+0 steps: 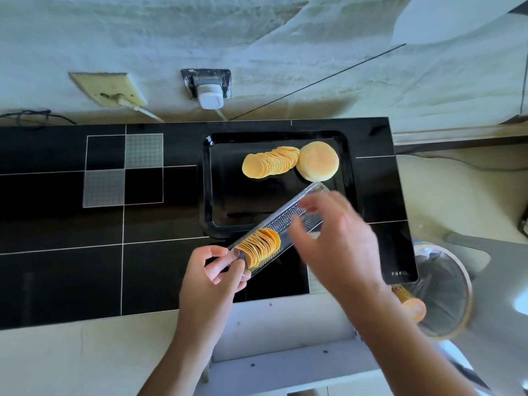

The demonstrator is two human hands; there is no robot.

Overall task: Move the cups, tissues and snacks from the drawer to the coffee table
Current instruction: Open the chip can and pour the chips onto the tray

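A clear plastic chip sleeve [278,228] lies slanted over the near rim of a black tray [208,181] on the black-tiled table [57,267]. A short stack of yellow chips [260,245] sits in its lower end. My left hand [217,270] pinches that lower end. My right hand [334,238], blurred, hovers over the sleeve's upper half with thumb and fingers spread around it. On the tray lie a fanned row of chips [271,162] and a round pale bun-like snack [317,160].
Below the table edge an open white drawer [285,338] shows. At the right stands a bin with a dark liner [445,292], and an orange snack tube [411,305] lies at its rim. Wall sockets with a white plug [210,94] sit behind the table.
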